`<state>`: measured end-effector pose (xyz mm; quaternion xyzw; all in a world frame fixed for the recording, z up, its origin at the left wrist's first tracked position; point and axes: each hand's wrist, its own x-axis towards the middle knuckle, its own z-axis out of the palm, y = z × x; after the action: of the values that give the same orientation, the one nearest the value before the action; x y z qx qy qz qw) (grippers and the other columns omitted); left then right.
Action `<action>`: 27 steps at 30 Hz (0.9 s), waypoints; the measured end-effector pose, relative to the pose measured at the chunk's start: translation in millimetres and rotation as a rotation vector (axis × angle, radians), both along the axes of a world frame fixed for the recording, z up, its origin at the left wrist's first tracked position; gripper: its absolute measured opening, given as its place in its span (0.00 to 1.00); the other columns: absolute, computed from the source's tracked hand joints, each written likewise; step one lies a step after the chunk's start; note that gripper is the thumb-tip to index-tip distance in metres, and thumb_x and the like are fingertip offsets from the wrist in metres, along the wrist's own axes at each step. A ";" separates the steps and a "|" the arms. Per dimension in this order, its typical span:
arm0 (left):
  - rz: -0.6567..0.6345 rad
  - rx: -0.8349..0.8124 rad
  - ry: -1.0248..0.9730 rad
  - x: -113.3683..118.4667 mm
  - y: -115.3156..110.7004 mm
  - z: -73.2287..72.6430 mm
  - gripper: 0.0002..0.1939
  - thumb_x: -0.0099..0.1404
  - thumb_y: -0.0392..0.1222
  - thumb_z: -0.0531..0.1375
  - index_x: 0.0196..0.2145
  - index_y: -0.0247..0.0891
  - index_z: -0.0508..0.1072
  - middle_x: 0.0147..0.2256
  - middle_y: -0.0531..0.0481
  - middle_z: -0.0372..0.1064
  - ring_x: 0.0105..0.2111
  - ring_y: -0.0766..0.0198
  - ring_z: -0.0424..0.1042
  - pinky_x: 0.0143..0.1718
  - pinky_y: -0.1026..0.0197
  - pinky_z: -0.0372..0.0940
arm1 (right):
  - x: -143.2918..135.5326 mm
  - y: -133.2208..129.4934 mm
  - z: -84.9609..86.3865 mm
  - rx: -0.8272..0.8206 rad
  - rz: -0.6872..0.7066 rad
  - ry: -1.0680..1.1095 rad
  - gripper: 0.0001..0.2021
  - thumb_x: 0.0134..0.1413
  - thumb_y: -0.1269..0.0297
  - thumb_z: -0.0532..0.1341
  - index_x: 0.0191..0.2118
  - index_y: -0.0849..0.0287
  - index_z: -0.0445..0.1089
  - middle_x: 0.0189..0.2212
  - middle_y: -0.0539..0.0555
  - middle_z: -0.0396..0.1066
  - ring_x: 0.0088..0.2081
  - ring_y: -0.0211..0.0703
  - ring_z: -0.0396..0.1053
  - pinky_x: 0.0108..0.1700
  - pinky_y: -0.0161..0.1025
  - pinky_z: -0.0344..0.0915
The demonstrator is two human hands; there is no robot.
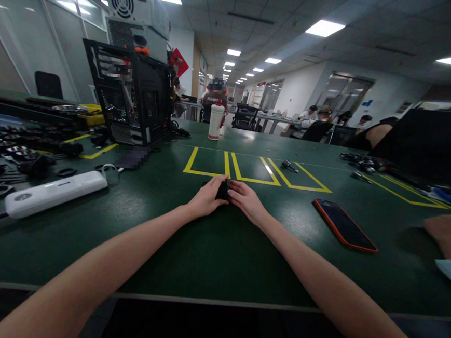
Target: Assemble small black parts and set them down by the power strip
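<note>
Both my hands meet over the green table [217,272], just in front of the yellow tape outlines. My left hand [206,197] is wrapped round a small black object [222,190], whose kind I cannot make out because the fingers cover much of it. From the other side, my right hand [247,200] pinches the right end of the same object with thumb and fingertips. The yellow tape frames [205,173] lie just beyond my fingers. In the right-hand outline rests a small dark metal part [289,166].
Right of my forearm lies a phone in an orange case [345,225]; another person's hand [449,233] rests farther right. At left are a white power strip [57,192], many black parts and an open computer case [137,97]. A white bottle [215,122] stands behind.
</note>
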<state>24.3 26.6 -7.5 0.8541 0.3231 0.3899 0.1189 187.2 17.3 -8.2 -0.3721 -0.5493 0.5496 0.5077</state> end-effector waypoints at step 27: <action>-0.014 0.007 0.002 0.2 -1.9 2.0 0.34 0.52 0.35 0.60 0.53 0.39 0.49 0.52 0.43 0.53 0.53 0.56 0.55 0.53 0.52 0.54 | 0.2 -6.1 3.3 0.021 0.002 -0.005 0.12 0.41 0.63 0.62 0.36 0.55 0.67 0.36 0.51 0.67 0.40 0.39 0.66 0.43 0.41 0.63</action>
<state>24.6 24.7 -5.5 0.8570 0.3161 0.3894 0.1184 187.4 11.2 -4.9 -0.3673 -0.5567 0.5433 0.5099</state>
